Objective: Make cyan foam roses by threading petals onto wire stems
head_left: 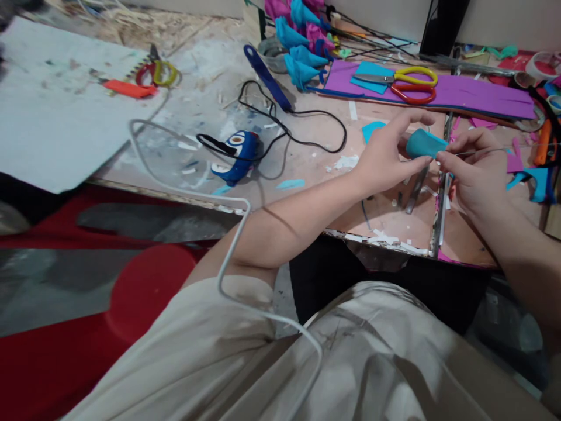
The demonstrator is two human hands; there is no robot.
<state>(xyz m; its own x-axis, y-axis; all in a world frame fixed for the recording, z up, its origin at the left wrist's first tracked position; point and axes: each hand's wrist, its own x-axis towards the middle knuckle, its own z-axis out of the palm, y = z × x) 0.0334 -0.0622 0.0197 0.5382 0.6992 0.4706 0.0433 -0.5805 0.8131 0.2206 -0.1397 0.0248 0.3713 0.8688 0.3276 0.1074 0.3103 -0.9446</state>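
A rolled blue foam piece point(423, 144), wide at its left and narrow at its right, is held above the table between both hands. My left hand point(390, 149) grips its wide part, the thumb along the lower edge and the index finger raised over it. At the narrow end, my right hand point(475, 164) pinches the piece together with a thin wire point(504, 148) that runs off to the right. Behind the hands, scissors point(412, 82) with yellow and red handles lie on a blue square point(372, 77) and a purple foam sheet point(473, 96).
Blue and pink foam flowers point(302, 44) lie at the back. To the left are a blue glue gun point(239, 155), a blue-handled tool point(267, 79) with a black cord, and pliers point(151, 73). A white cable point(234, 234) crosses my lap. Scraps litter the table point(315, 131).
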